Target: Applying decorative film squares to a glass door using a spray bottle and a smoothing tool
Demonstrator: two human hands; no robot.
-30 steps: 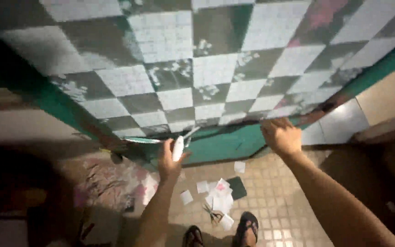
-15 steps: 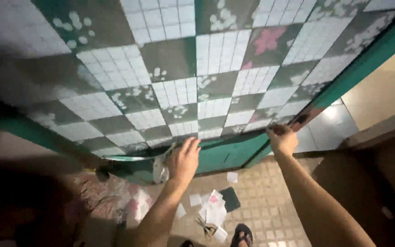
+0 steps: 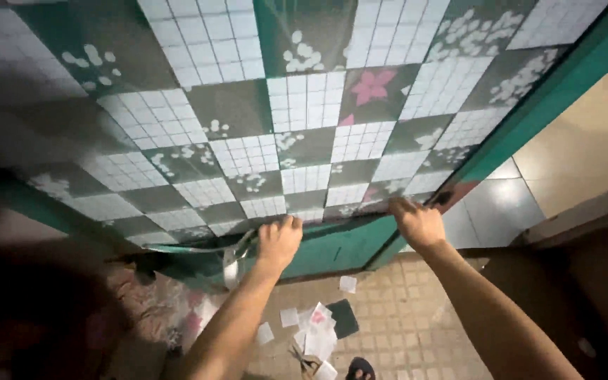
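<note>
Checkered sheet (image 3: 304,119) edge pinched by both hands, L (image 3: 279,239) & R (image 3: 416,224), sheet above.

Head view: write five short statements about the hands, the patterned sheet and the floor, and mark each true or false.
1. Both hands grip the lower edge of the checkered sheet. True: the left hand and right hand are both at that edge.
2. The sheet is plain white. False: it has grey and white squares with flower prints.
3. The frame behind the sheet is green. True.
4. Paper scraps lie on the tiled floor. True.
5. The right hand holds scissors. False: its fingers are only on the sheet's edge.
</note>
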